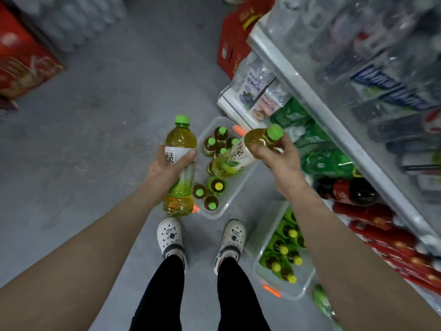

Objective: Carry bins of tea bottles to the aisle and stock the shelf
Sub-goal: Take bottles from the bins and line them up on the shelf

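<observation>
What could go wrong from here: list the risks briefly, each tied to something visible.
1. The right grip pinches its tilted tea bottle near the cap, above the open bin; a slip would likely drop it on the bottles standing there.
2. Both grips are full, the left grip around a second bottle, so nothing is free to steady the crowded shelf.
3. The yellow-capped bin sits by the right shoe; stepping shelfward could trip.

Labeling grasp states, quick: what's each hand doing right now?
Left hand: closed, holding the upright tea bottle by its middle.
Right hand: closed, holding the tilted tea bottle near its neck.
</observation>
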`<state>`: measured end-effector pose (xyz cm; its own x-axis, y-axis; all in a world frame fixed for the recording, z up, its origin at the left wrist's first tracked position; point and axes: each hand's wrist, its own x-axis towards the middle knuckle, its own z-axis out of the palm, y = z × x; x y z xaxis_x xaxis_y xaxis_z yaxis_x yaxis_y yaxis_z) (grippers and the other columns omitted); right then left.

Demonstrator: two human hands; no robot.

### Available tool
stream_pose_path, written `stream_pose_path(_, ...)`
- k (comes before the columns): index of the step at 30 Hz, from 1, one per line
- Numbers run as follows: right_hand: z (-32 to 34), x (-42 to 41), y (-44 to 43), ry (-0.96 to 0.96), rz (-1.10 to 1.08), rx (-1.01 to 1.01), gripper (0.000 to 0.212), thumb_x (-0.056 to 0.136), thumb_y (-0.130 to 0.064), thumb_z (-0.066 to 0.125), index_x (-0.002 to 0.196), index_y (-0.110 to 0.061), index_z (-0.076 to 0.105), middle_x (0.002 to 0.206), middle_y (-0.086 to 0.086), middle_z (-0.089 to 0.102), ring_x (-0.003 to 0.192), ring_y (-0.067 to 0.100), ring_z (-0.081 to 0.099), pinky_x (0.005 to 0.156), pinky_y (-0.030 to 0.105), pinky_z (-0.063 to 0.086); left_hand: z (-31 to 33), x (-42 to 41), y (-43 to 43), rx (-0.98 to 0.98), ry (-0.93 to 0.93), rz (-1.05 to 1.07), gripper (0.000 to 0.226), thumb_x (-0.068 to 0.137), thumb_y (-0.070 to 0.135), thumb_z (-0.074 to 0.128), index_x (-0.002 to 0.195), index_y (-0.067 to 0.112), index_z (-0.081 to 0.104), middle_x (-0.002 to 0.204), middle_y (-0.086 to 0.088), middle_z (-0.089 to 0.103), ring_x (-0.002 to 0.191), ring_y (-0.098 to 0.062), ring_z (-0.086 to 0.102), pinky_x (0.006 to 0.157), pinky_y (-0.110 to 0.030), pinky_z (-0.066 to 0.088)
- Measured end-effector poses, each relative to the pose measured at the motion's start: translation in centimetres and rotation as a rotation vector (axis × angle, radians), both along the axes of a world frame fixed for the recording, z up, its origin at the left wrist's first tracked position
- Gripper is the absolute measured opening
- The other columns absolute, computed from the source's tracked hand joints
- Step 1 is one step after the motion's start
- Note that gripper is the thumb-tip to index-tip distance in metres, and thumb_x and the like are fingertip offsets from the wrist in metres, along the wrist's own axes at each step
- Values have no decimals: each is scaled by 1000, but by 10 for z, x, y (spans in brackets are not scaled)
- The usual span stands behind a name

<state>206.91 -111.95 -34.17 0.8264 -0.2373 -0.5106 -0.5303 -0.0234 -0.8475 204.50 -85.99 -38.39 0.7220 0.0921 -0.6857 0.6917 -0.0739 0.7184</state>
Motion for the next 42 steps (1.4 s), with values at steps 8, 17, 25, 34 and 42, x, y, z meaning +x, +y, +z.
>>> stream_pose_path(8, 211, -7, -33, -164, -259, 311, 32, 69, -34, 62, 98, -23, 59, 81, -3, 65, 78, 15, 59, 73, 32, 43, 199, 28, -27, -115, -165, -192, 69, 58, 55, 75, 118, 27, 54, 110, -4, 65, 103, -25, 65, 88, -40, 54)
stream_pose_path(17, 360, -28, -30, -393, -442, 378, 49, 92, -46, 59, 125, -10, 56, 105, 16, 66, 83, 26, 66, 77, 43, 55, 388, 65, -54, -174, -549, -519, 74, 67, 54, 80, 125, 16, 57, 117, -7, 71, 107, -26, 69, 95, -52, 54)
stream_pose_path(25, 507, -39, -36, -660, -254, 188, 70, 66, -43, 80, 121, -7, 59, 100, 15, 70, 86, 27, 67, 75, 42, 58, 527, 85, -76, -170, -848, -595, 82, 52, 55, 82, 117, 11, 59, 107, -6, 73, 96, -20, 71, 84, -38, 57)
stream_pose_path(34, 692, -15, -56, -917, -149, -325, 55, 70, -37, 84, 117, -21, 60, 106, 4, 74, 98, 22, 72, 87, 43, 58, 660, 120, -88, -169, -1138, -530, 55, 65, 42, 90, 108, 20, 65, 99, 2, 75, 95, -16, 71, 89, -41, 57)
stream_pose_path(42, 826, 68, -72, -1061, -33, -534, 52, 86, -27, 76, 130, -19, 51, 112, -1, 69, 87, 10, 73, 61, 22, 56, 765, 179, -117, -125, -1355, -383, 32, 79, 32, 82, 106, 21, 71, 101, 3, 76, 96, -15, 72, 89, -37, 57)
